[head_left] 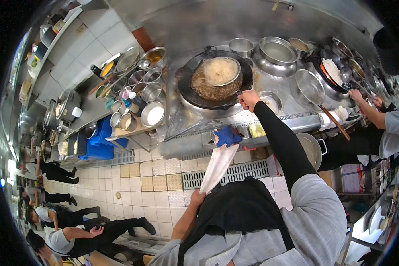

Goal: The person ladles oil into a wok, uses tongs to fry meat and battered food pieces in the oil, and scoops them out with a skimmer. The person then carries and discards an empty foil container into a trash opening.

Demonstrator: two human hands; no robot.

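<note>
A large black wok on the stove holds bubbling brown oil. In it sits a round metal strainer with a pale, frothy mass that I cannot name. My right hand is closed at the wok's right side, apparently round the strainer's handle, which is mostly hidden. Down at the left of my apron, my left hand grips one end of a long white cloth. The cloth stretches up to the stove's front edge, where a bunched blue cloth lies.
Metal bowls and seasoning containers crowd the left counter. Beside the wok stand a steel pot and a mesh strainer with a wooden handle. At right, a co-worker's hand works over another wok. Several people stand at left.
</note>
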